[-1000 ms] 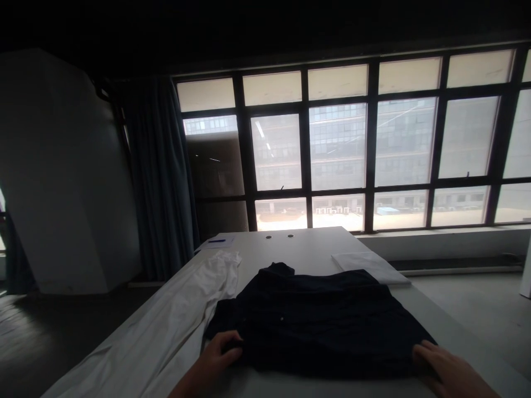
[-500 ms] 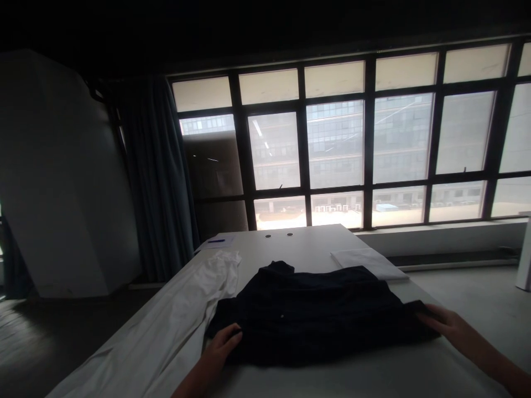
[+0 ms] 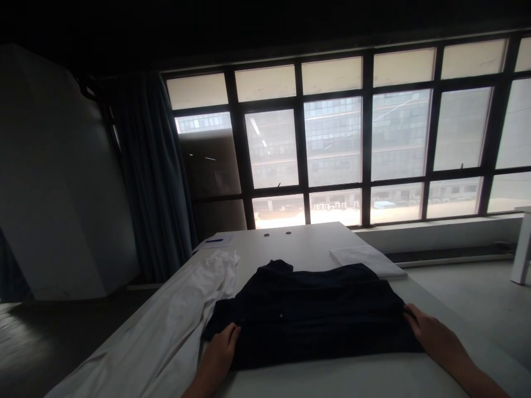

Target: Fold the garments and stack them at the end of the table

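Observation:
A dark, nearly black shirt (image 3: 315, 315) lies spread sideways across the white table (image 3: 302, 381), its collar-like bump at the far left and a small pale dot on its front. My left hand (image 3: 222, 345) pinches the near left part of the cloth between thumb and fingers. At the right end, my right hand (image 3: 425, 326) is closed on the shirt's edge, its fingertips partly hidden by the cloth. Left of the shirt, a crumpled white garment (image 3: 166, 320) runs along the table's side.
A folded white cloth (image 3: 367, 261) lies at the table's right edge. Paper with a blue pen (image 3: 214, 240) rests at the far left corner. Two round inserts (image 3: 288, 233) sit in the far tabletop. Beyond are windows and a blue curtain (image 3: 153, 166).
My right hand has moved left and closed on the shirt's edge, and the flap that stuck out there is drawn in. My left hand stays at nearly the same spot.

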The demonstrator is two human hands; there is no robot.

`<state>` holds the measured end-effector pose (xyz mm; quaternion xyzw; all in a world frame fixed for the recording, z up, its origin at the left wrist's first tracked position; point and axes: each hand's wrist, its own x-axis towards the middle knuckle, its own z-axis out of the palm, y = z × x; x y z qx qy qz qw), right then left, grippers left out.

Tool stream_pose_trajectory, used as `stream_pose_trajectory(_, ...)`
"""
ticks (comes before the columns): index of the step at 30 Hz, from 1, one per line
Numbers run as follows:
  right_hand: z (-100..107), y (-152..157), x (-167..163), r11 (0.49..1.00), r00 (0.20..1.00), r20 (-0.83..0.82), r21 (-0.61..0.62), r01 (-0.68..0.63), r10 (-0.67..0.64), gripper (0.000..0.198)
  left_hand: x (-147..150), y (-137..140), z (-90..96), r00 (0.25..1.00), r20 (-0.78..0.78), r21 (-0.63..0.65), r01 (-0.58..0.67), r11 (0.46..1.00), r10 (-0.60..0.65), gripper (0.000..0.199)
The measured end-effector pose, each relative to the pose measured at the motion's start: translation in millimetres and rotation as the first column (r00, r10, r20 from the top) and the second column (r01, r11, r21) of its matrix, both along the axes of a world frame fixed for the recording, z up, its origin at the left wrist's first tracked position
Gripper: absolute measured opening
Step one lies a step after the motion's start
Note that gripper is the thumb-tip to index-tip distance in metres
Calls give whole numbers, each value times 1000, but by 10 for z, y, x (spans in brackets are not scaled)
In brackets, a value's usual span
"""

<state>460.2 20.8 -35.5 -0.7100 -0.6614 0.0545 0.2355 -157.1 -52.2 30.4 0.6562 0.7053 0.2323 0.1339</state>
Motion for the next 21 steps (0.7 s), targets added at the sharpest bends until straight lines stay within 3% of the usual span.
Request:
stream_pose_trajectory(6, -14, -67, -7, 998, 998, 63, -67, 12, -8, 50, 24, -68, -5, 968, -247, -90, 19, 996, -41, 25)
stream_pose_trajectory(11, 52, -119, -17, 997, 998, 53, -61, 46, -42, 52, 209, -41, 192, 859, -511, 59, 35, 998, 0, 26)
stream_pose_trajectory(16, 111, -123, -24, 996, 999, 35, -80, 42, -39, 47, 714, 185, 369, 903, -328, -7, 293, 956, -279, 29)
stream_pose_trajectory(21, 45, -108, -22, 994, 998, 38, -95, 58, -55, 48, 1211, 461, 240, 894, -229, -80, 377, 923, -386, 33)
